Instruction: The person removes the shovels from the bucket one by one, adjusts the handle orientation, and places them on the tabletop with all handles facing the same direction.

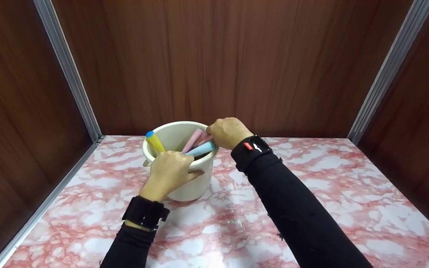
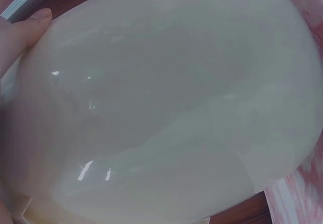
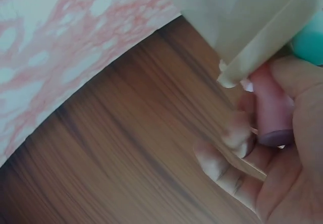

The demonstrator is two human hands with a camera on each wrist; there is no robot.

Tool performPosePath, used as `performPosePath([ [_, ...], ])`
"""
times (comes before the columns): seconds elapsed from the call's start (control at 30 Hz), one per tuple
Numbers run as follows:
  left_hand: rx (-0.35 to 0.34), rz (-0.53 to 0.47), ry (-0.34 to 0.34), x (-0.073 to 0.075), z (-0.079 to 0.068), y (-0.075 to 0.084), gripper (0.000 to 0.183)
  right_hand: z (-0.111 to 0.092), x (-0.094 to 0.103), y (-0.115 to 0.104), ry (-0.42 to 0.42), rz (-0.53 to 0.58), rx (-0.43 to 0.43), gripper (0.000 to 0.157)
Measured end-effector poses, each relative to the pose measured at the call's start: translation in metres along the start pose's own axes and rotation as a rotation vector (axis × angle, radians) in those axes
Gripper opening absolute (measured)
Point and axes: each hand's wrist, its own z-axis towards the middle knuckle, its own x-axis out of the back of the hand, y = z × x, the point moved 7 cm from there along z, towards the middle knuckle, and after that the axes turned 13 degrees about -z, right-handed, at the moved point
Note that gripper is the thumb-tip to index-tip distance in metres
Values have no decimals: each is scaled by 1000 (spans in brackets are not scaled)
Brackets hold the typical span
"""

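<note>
A white bucket [image 1: 190, 188] stands on the table with several thick, coloured, marker-like sticks in it. Over its near rim my left hand [image 1: 171, 169] holds on, the thumb outside and the fingers hidden inside; in the left wrist view the bucket's glossy wall [image 2: 166, 98] fills most of the picture. At the right rim my right hand [image 1: 229, 132] grips a pink stick [image 3: 275, 108] with a darker purple end. Beside it a light blue stick [image 1: 201, 149] and another pink stick [image 1: 192, 140] lean in the bucket. A yellow stick with a blue end [image 1: 156, 141] leans on the left rim.
The bucket stands on a table [image 1: 311, 193] with a red-and-white marbled top. Brown wood-grain panels [image 1: 214, 59] close off the back and both sides, with metal strips [image 1: 69, 70] at the corners.
</note>
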Motion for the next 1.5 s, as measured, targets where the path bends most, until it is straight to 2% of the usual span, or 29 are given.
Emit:
performPosePath([
  [0.2, -18, 10, 44, 2, -2, -1, 54, -1, 6, 1, 77, -108, 36, 9],
  [0.3, -19, 4, 47, 2, -2, -1, 53, -3, 11, 6, 93, -95, 34, 9],
  [0.5, -11, -7, 34, 0, -2, -1, 52, -10, 19, 20, 76, -23, 43, 18],
  [0.7, -13, -3, 30, 1, 0, 0, 51, -14, 23, 24, 27, -166, 61, 13],
  [0.8, -20, 3, 32, 2, 0, 1, 51, -16, 23, 23, 2, -185, 66, 16],
  [0.87, -23, 7, 34, 2, 0, 1, 51, -17, 24, 22, 1, -173, 62, 13],
  [1.03, -12, 1, 30, 2, -2, 1, 52, -19, 29, 22, 64, -143, 40, 34],
  [1.13, -2, -9, 27, 3, -3, 2, 52, -19, 34, 24, 103, -114, 35, 35],
  [1.27, 4, -16, 30, 5, -2, 2, 51, -22, 41, 32, 83, -60, 35, 42],
  [1.4, 14, -24, 24, 5, -2, 2, 50, -26, 46, 42, 60, 1, 38, 42],
  [1.5, 20, -30, 13, 5, -2, 2, 50, -31, 48, 52, 70, 65, 34, 33],
])
